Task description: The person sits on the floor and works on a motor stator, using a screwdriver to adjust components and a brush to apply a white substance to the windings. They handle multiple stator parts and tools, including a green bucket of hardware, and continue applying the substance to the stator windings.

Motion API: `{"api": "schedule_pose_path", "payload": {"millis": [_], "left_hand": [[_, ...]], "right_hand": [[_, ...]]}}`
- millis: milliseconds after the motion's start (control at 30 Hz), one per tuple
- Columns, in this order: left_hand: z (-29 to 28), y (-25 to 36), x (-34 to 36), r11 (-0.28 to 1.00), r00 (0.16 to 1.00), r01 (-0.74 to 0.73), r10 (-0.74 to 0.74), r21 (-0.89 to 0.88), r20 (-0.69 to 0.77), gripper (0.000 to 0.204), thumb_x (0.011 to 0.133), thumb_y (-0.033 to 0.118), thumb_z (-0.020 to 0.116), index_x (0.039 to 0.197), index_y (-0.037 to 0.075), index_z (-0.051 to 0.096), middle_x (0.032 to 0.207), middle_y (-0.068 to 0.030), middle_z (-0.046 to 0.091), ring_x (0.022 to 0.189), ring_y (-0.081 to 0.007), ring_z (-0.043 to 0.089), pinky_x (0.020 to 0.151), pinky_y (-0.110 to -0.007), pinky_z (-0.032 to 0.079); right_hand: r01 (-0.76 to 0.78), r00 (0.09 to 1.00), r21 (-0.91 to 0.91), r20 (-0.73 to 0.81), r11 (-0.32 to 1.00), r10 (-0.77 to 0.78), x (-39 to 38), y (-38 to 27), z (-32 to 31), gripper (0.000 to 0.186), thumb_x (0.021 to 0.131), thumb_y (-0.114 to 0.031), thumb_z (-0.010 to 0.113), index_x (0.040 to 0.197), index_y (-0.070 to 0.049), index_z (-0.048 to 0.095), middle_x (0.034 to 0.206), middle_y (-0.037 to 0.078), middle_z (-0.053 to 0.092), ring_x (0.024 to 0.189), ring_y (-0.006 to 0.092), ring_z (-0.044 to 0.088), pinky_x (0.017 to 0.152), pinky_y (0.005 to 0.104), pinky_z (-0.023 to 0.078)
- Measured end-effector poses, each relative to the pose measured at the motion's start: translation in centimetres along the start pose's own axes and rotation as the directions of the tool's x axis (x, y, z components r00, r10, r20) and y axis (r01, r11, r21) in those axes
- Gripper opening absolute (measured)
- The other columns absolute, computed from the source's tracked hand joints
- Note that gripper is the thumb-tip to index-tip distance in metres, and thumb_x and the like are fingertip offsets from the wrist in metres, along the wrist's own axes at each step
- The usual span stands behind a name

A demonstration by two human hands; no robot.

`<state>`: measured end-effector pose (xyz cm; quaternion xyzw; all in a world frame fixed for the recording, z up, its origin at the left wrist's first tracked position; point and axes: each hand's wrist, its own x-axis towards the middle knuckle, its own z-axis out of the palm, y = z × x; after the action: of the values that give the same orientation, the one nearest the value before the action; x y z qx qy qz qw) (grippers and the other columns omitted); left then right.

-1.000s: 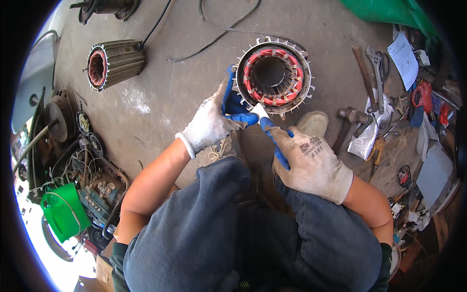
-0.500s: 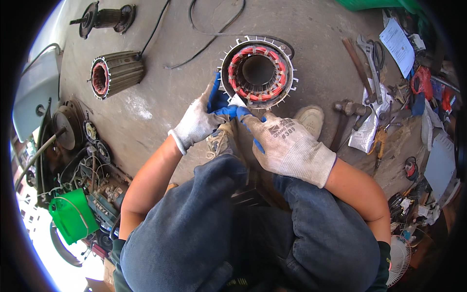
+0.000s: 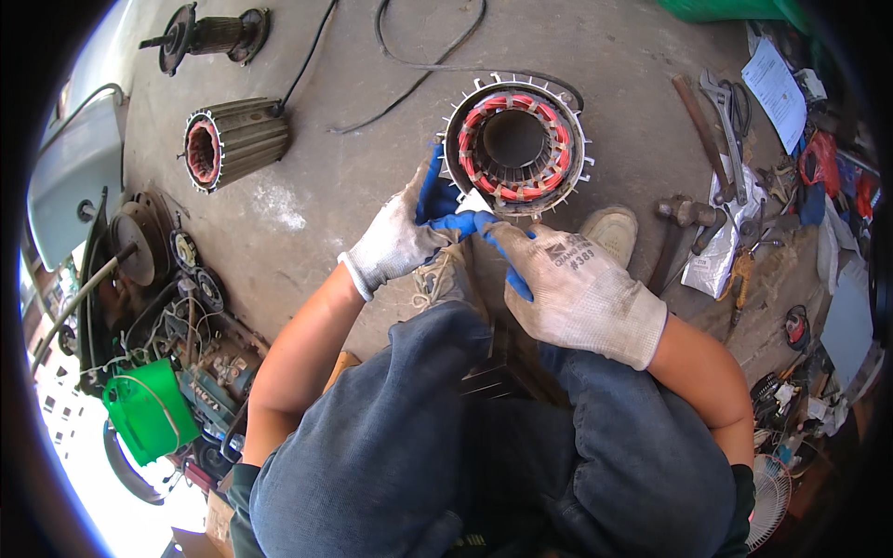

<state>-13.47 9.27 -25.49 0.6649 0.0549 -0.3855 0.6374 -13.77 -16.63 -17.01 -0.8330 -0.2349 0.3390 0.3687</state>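
Observation:
A motor stator (image 3: pixel 514 101) with red windings and a pronged outer rim stands upright on the concrete floor before me. At its lower-left edge, a small white piece (image 3: pixel 473 203) is pinched between my hands; what it is exactly is unclear. My left hand (image 3: pixel 400 232), in a white glove with blue-coated fingers, has its index finger raised along the stator's side and its thumb at the piece. My right hand (image 3: pixel 581 288), gloved alike, is closed with fingertips on the same piece.
Another stator (image 3: pixel 246 141) lies on its side left, a flanged shaft assembly (image 3: pixel 212 35) behind it, cables (image 3: pixel 419 79) nearby. Hammer (image 3: pixel 688 211), wrench (image 3: pixel 728 139), paper (image 3: pixel 774 93) and scattered tools lie right. Machinery parts and a green container (image 3: pixel 149 414) crowd the left. My shoes flank my hands.
My hands stay together at the stator's lower-left edge, the right fingertips shifting slightly on the white piece. The whole view moves a little with my head.

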Motion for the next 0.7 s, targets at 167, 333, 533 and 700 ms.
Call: {"api": "schedule_pose_path", "payload": {"millis": [167,333,533,700], "left_hand": [[-0.1,0.1,0.0,0.985,1.0,0.023,-0.019,0.173,-0.024,0.102,0.095,0.014,0.081,0.172,0.011,0.013,0.14,-0.0151,0.067,0.122,-0.0194,0.066,0.107,-0.038,0.053],[-0.1,0.3,-0.1,0.995,0.995,0.092,-0.093,0.022,0.02,0.116,0.085,0.008,0.089,0.172,0.014,0.013,0.145,-0.0111,0.06,0.122,-0.0179,0.063,0.105,-0.037,0.055],[-0.3,0.0,0.1,0.991,1.0,0.004,-0.006,0.133,0.011,0.128,0.074,0.005,0.093,0.172,0.014,0.012,0.126,-0.0121,0.07,0.109,-0.0213,0.07,0.1,-0.038,0.059],[-0.5,-0.2,0.1,0.992,0.999,0.013,-0.019,0.124,0.046,0.133,0.074,0.012,0.096,0.172,0.013,0.007,0.124,-0.0127,0.071,0.114,-0.0222,0.068,0.102,-0.039,0.056]], "right_hand": [[0.017,1.0,-0.028,-0.017,0.999,-0.017,-0.4,-0.3,0.2,0.061,0.09,-0.011,0.07,0.148,0.002,0.053,0.106,0.025,0.067,0.088,0.0397,0.071,0.081,0.0472,0.059],[-0.033,0.998,-0.054,0.059,0.998,0.037,-1.0,-0.8,-0.3,0.059,0.09,-0.011,0.069,0.146,0.005,0.053,0.105,0.025,0.067,0.086,0.0369,0.069,0.078,0.046,0.058],[0.071,0.994,-0.124,-0.071,0.99,-0.08,-0.9,-0.4,0.3,0.054,0.091,-0.016,0.066,0.14,0.005,0.059,0.092,0.022,0.069,0.077,0.0336,0.073,0.07,0.0445,0.06],[0.134,0.99,-0.098,-0.031,0.986,-0.137,-2.8,-0.3,0.1,0.06,0.088,-0.016,0.068,0.143,0.005,0.057,0.091,0.02,0.068,0.074,0.0304,0.072,0.067,0.0427,0.059]]}}
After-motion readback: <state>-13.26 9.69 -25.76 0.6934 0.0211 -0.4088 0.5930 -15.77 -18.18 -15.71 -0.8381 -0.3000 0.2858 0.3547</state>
